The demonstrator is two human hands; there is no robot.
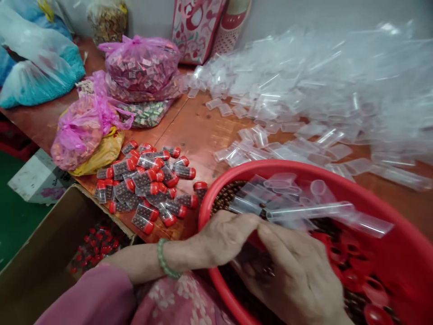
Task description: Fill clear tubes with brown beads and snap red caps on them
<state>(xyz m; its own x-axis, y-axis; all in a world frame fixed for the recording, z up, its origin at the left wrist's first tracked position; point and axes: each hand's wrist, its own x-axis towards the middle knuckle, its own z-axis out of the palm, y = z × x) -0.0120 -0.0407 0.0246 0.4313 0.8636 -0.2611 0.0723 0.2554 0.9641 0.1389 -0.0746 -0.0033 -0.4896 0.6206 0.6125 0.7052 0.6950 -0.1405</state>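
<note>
Both hands meet over a large red basin (257,168). My left hand (228,237), with a green bead bracelet (165,259) on the wrist, is closed, its thumb side touching my right hand. Curled with its back to the camera, my right hand (297,271) hides most of whatever lies between the two; something dark and partly see-through shows beneath the fingers. Inside the basin are small brown beads (225,198), clear plastic tubes (311,211) just beyond the fingers, and red caps (352,275) to the right.
Left of the basin lies a pile of bead-filled clear tubes with red caps (145,180). An open cardboard box (37,257) below the table edge holds more. Clear tubes (304,90) heap at the back right. Pink bags (142,67) and a blue-and-white bag (40,72) stand at the back left.
</note>
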